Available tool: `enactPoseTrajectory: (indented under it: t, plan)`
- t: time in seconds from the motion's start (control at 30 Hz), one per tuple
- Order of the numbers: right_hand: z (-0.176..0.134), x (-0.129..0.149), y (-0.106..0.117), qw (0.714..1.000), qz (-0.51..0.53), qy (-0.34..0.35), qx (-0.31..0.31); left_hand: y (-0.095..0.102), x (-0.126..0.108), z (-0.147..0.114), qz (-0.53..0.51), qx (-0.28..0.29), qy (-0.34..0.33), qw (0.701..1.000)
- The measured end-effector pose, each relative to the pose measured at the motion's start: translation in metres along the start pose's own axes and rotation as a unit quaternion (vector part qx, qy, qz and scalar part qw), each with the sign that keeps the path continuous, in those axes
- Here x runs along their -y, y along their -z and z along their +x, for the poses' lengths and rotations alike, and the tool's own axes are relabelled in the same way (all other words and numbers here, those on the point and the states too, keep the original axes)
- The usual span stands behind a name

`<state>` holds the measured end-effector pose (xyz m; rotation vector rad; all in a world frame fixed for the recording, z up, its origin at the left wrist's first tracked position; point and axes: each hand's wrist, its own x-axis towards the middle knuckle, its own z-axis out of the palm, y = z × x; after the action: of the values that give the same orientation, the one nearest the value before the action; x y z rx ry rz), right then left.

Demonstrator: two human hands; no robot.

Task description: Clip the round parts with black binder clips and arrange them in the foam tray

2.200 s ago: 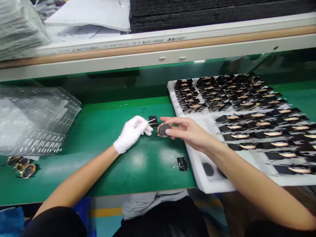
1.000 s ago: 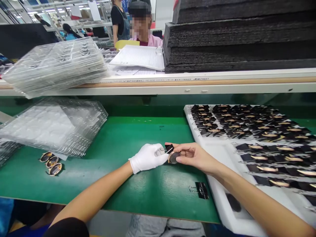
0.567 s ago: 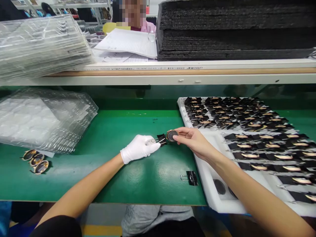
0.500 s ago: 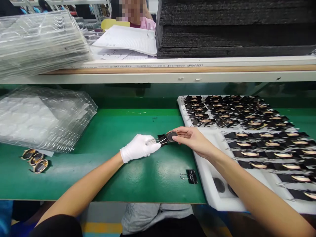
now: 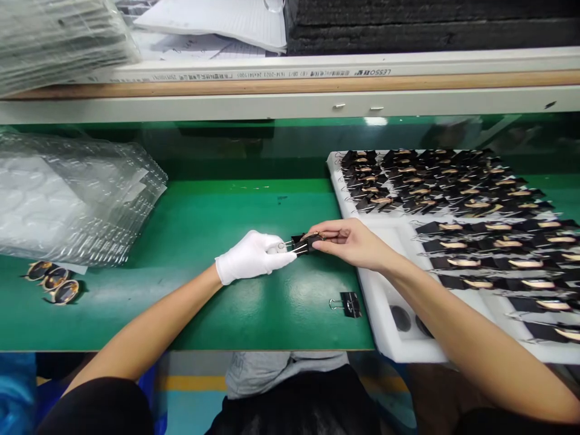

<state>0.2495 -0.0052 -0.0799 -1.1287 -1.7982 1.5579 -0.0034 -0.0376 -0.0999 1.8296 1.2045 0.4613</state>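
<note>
My left hand, in a white glove, pinches the wire handles of a black binder clip. Opposite it, my bare right hand holds a small round piece with a dark disc and a brownish rim between thumb and fingers. The piece is seen nearly edge-on against the clip's jaws; whether the jaws grip it I cannot tell. A second binder clip lies loose on the green table, below my right hand.
On the right stands a white foam tray with rows of black clips holding pale-edged pieces, and dark discs in a recess. Stacked clear plastic trays and several round tortoiseshell pieces lie left. A shelf edge crosses behind.
My view has tipped downward. The round piece has turned from showing its dark face to nearly edge-on, at the clip's jaws. Both hands keep their hold.
</note>
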Motion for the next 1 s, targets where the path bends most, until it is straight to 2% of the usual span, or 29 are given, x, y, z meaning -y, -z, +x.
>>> enactPoseTrajectory:
  t: [0.23,0.33,0.4,0.47,0.53,0.63,0.73,0.8,0.87,0.93,1.0]
  plan:
    - [-0.001,0.001,0.001,1.000,0.027,-0.002,0.000,-0.003,-0.003,0.000,-0.062,-0.011,0.035,0.997]
    - [0.001,-0.003,-0.006,0.991,0.124,-0.007,-0.055,-0.007,-0.005,-0.001,-0.146,0.000,0.057,0.988]
    - [0.003,-0.002,-0.011,0.972,0.211,-0.007,-0.103,-0.012,-0.006,-0.002,-0.157,0.022,0.031,0.987]
    - [0.005,0.001,-0.013,0.947,0.293,-0.006,-0.132,-0.023,-0.009,-0.001,-0.086,0.041,-0.032,0.995]
    - [0.007,0.005,-0.011,0.923,0.354,-0.006,-0.148,-0.037,-0.014,0.001,0.040,0.040,-0.108,0.993]
    - [0.008,0.009,-0.003,0.906,0.386,-0.015,-0.174,-0.063,-0.031,0.005,0.210,0.047,-0.203,0.955]
    - [0.007,0.009,0.003,0.900,0.391,-0.022,-0.193,-0.088,-0.050,0.009,0.304,0.063,-0.260,0.914]
    - [0.006,0.010,0.004,0.901,0.390,-0.024,-0.190,-0.100,-0.058,0.010,0.342,0.064,-0.269,0.898]
    - [0.004,0.012,0.005,0.904,0.387,-0.023,-0.181,-0.106,-0.062,0.011,0.369,0.063,-0.247,0.894]
    - [0.002,0.013,0.006,0.905,0.387,-0.023,-0.176,-0.104,-0.060,0.010,0.373,0.055,-0.214,0.901]
    - [0.000,0.014,0.007,0.907,0.384,-0.025,-0.173,-0.093,-0.054,0.009,0.359,0.039,-0.184,0.914]
